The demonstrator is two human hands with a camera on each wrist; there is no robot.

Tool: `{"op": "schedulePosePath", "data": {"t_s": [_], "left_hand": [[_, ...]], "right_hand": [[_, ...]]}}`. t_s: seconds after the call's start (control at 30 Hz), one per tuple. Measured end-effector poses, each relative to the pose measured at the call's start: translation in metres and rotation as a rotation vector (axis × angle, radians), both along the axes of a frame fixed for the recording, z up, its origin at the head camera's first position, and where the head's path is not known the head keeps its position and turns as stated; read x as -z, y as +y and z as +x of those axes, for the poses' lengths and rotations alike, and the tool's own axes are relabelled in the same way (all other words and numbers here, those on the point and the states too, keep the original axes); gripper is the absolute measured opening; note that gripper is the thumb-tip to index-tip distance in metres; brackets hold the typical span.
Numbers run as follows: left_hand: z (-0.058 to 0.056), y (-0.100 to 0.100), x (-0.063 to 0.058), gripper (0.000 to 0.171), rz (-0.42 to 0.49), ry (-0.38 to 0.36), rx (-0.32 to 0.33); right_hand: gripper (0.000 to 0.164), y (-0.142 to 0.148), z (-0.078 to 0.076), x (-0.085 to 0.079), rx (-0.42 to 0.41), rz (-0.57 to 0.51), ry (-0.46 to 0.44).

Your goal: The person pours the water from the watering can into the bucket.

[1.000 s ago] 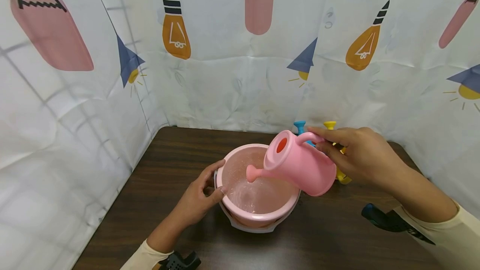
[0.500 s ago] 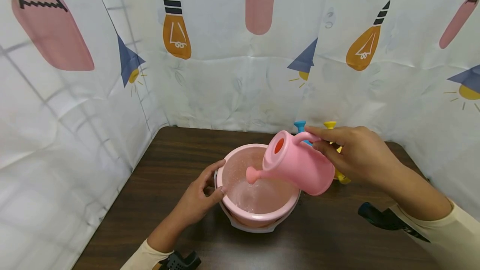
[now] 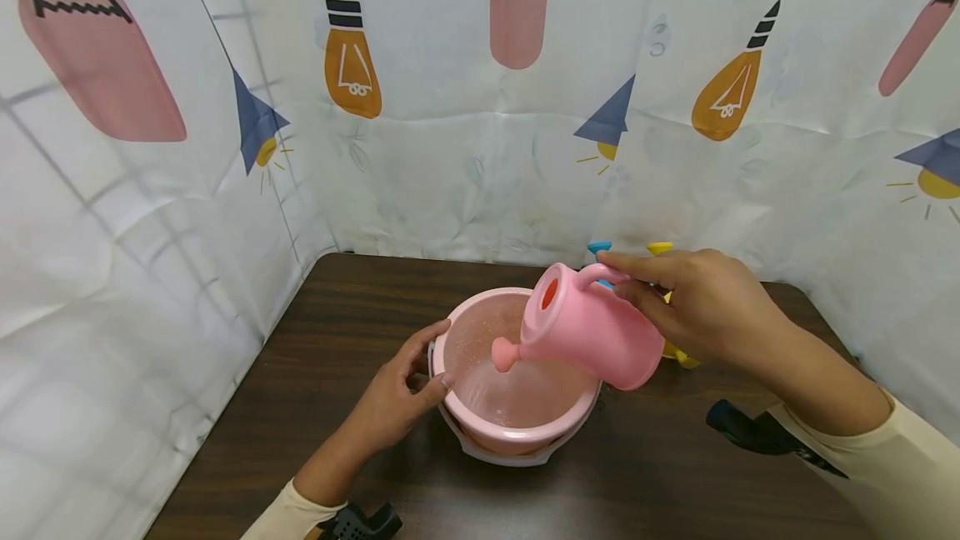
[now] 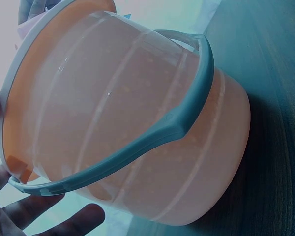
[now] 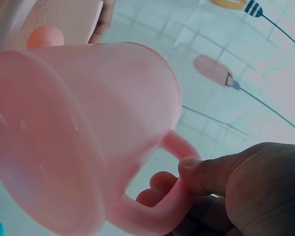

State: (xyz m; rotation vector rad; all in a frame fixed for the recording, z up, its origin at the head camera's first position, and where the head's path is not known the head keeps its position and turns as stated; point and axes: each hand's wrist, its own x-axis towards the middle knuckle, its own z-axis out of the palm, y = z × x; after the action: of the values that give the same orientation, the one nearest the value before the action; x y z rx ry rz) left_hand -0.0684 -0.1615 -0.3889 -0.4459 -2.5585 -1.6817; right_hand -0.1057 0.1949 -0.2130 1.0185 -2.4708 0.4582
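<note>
In the head view a pink bucket (image 3: 517, 394) stands on the table with its grey handle (image 4: 152, 135) hanging down outside. My left hand (image 3: 401, 386) grips its left rim, thumb on the near side and fingers along the outside. My right hand (image 3: 701, 298) holds a pink watering can (image 3: 592, 336) by its loop handle, thumb and fingers pinching it in the right wrist view. The can is tilted left, and its round spout head (image 3: 505, 354) is over the bucket's opening. Wet splashes and some clear water show inside the bucket. The bucket's far right wall is hidden behind the can.
Behind the can and right hand, partly hidden, are a blue sprinkler head (image 3: 600, 247) and a yellow sprinkler-headed item (image 3: 678, 357). A dark wooden table (image 3: 360, 298) bears everything. A printed white curtain (image 3: 465, 190) hangs along its back and left.
My right hand and the watering can have shifted slightly to the left, with the can tipped a little more. The left hand and the bucket stay where they were.
</note>
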Motion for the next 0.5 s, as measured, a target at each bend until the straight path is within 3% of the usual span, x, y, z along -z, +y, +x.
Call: {"op": "schedulePosePath", "data": {"t_s": [0.5], "left_hand": [[0.001, 0.001, 0.001, 0.063, 0.013, 0.030, 0.000]], "right_hand": [[0.041, -0.014, -0.001, -0.004, 0.000, 0.032, -0.002]]}}
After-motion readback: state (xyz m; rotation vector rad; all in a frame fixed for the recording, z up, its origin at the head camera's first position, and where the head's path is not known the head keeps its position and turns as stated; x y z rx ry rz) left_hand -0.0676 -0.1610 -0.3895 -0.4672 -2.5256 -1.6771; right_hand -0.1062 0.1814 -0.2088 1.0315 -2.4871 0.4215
